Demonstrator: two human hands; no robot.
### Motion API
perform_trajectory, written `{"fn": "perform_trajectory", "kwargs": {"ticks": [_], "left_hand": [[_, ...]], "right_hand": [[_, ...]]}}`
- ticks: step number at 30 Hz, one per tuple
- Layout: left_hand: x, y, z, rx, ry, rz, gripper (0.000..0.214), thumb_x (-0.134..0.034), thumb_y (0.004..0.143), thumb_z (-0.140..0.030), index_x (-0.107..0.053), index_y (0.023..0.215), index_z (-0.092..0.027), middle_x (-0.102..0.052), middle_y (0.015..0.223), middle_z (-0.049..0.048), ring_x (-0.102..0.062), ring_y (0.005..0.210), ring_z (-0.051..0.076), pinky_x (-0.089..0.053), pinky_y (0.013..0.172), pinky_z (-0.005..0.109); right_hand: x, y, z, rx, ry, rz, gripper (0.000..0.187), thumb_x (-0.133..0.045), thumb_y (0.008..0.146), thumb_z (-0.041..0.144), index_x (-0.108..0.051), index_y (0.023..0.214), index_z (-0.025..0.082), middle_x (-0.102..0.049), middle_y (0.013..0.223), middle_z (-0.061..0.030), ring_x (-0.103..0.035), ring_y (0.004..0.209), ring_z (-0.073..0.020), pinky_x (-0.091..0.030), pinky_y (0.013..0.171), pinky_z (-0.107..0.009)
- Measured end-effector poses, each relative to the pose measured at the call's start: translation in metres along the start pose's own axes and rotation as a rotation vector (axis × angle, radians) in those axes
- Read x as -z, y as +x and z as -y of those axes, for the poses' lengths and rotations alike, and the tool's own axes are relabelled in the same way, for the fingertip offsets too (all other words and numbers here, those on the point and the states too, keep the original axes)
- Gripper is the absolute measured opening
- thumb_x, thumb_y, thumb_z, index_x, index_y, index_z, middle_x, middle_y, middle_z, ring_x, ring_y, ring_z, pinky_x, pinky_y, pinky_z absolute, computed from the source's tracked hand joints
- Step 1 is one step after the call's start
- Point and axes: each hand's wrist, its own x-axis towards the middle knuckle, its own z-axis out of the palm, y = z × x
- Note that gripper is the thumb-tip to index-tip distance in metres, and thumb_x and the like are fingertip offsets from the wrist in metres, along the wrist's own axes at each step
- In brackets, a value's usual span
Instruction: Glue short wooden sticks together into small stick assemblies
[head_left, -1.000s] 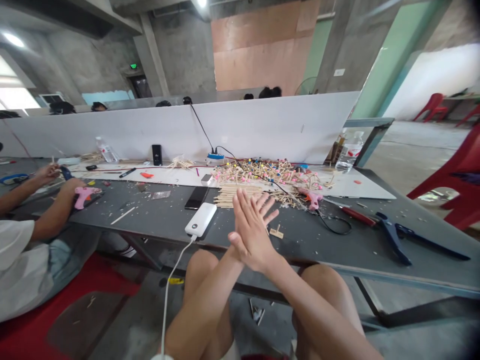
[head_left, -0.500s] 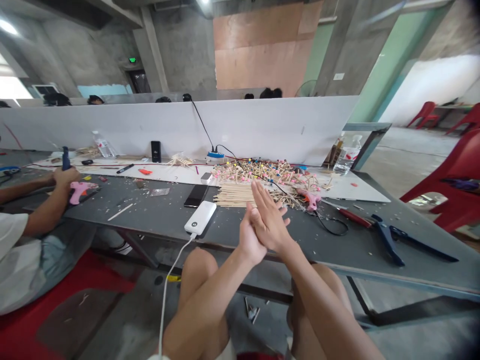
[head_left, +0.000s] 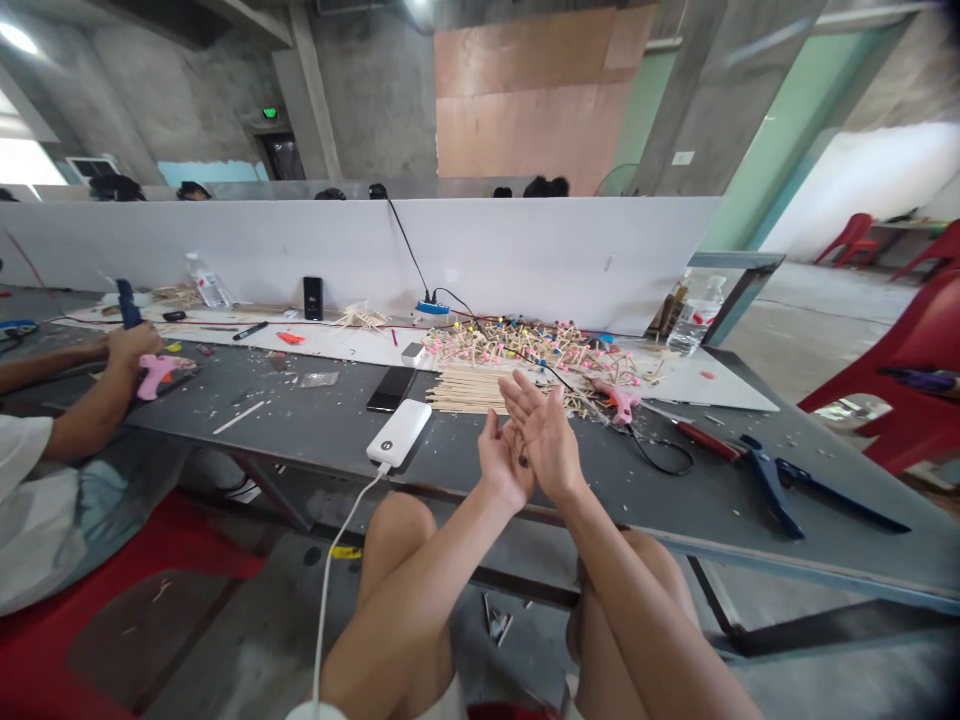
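Just in front of the table edge, my left hand (head_left: 502, 468) is cupped with its palm up. A small dark ball (head_left: 523, 460) appears to rest in that palm, against the edge of my right hand. My right hand (head_left: 549, 440) has its fingers stretched out and its palm showing, and its lower edge touches the left hand. Right behind the hands lies a row of thin wooden sticks (head_left: 469, 390), partly covered by the right fingers. Beyond them is a heap of sticks (head_left: 525, 343) joined with small pink, yellow and blue balls.
A white power bank (head_left: 400, 432) with a cable and a black phone (head_left: 391, 388) lie left of the hands. To the right are a pink glue gun (head_left: 621, 402), red-handled pliers (head_left: 709, 440) and a dark blue cutter (head_left: 772, 485). A co-worker's hands (head_left: 133, 345) are at the far left.
My palms were pressed together; now they have parted and turned upward, and the small dark ball has come into sight between them.
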Motion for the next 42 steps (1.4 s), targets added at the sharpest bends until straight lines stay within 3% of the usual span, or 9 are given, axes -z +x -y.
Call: {"fn": "perform_trajectory", "kwargs": {"ticks": [4,7,10,14,24,31,36,39,42], "left_hand": [[-0.003,0.002,-0.007,0.01,-0.003,-0.013,0.054,-0.028,0.103,-0.049,-0.065,0.116,-0.012,-0.07,0.118,0.0184,-0.064,0.122,0.028,-0.056,0.099,0.04],[-0.005,0.004,-0.015,-0.005,0.005,-0.021,0.053,-0.029,0.103,-0.05,-0.064,0.112,-0.012,-0.07,0.116,0.0197,-0.064,0.122,0.028,-0.056,0.098,0.04],[-0.004,0.006,-0.026,-0.03,0.011,-0.009,0.053,-0.029,0.102,-0.054,-0.06,0.114,-0.013,-0.066,0.126,0.0225,-0.061,0.126,0.032,-0.053,0.1,0.049],[-0.003,0.006,-0.038,-0.043,0.002,0.003,0.055,-0.027,0.101,-0.058,-0.056,0.118,-0.015,-0.058,0.141,0.0231,-0.055,0.133,0.036,-0.049,0.102,0.058],[0.001,0.014,-0.044,-0.075,0.065,-0.059,0.055,-0.031,0.102,-0.054,-0.055,0.125,-0.011,-0.06,0.138,0.025,-0.057,0.131,0.035,-0.047,0.106,0.054],[0.009,0.016,-0.046,-0.073,0.12,-0.022,0.058,-0.031,0.1,-0.057,-0.059,0.122,-0.012,-0.066,0.131,0.0228,-0.065,0.121,0.035,-0.053,0.097,0.052],[0.019,0.025,-0.054,-0.196,0.56,-0.152,0.041,-0.042,0.1,-0.043,-0.065,0.11,-0.01,-0.076,0.096,0.0154,-0.074,0.077,0.02,-0.056,0.069,0.028],[0.029,0.03,-0.061,-0.3,1.037,-0.197,0.025,-0.054,0.094,-0.032,-0.068,0.102,-0.013,-0.074,0.085,0.0092,-0.068,0.062,0.014,-0.049,0.058,0.022],[0.039,0.032,-0.067,-0.346,1.594,-0.161,0.016,-0.056,0.089,-0.019,-0.071,0.095,-0.016,-0.074,0.082,0.0056,-0.067,0.066,0.014,-0.05,0.065,0.023]], "right_hand": [[0.01,0.0,0.003,-0.008,0.148,-0.106,0.068,-0.022,0.103,0.058,-0.048,0.15,0.017,-0.06,0.143,-0.0152,-0.057,0.133,-0.0267,-0.047,0.108,-0.048],[0.024,-0.004,0.006,0.024,-0.054,-0.119,0.047,-0.057,0.094,0.051,-0.07,0.126,0.02,-0.074,0.12,-0.0127,-0.07,0.111,-0.0285,-0.055,0.094,-0.044],[0.038,-0.007,0.007,0.043,-0.342,0.021,0.026,-0.071,0.084,0.039,-0.08,0.101,0.021,-0.078,0.098,-0.0091,-0.072,0.083,-0.0242,-0.057,0.074,-0.037],[0.038,-0.006,0.002,0.086,-0.457,0.203,0.017,-0.072,0.081,0.026,-0.081,0.095,0.025,-0.076,0.096,-0.0055,-0.068,0.078,-0.0205,-0.054,0.07,-0.034],[0.019,-0.007,-0.014,0.16,-0.563,0.158,0.017,-0.066,0.085,0.019,-0.079,0.095,0.022,-0.073,0.097,-0.0071,-0.065,0.078,-0.0203,-0.052,0.074,-0.035],[0.019,-0.007,-0.014,0.185,-0.511,0.154,0.017,-0.063,0.089,0.025,-0.078,0.095,0.022,-0.075,0.099,-0.0062,-0.065,0.078,-0.0192,-0.05,0.071,-0.032],[0.039,0.001,-0.016,-0.004,-0.384,0.026,0.038,-0.055,0.095,0.047,-0.069,0.075,0.017,-0.067,0.065,-0.0038,-0.059,0.058,-0.0158,-0.045,0.055,-0.027],[0.055,0.006,-0.02,-0.124,-0.13,-0.038,0.036,-0.07,0.083,0.053,-0.069,0.08,0.017,-0.069,0.07,-0.0049,-0.065,0.061,-0.0183,-0.051,0.054,-0.028],[0.066,0.01,-0.024,-0.167,0.061,-0.1,0.039,-0.084,0.069,0.047,-0.071,0.09,0.016,-0.073,0.08,-0.0068,-0.07,0.071,-0.0218,-0.058,0.06,-0.031]]}}
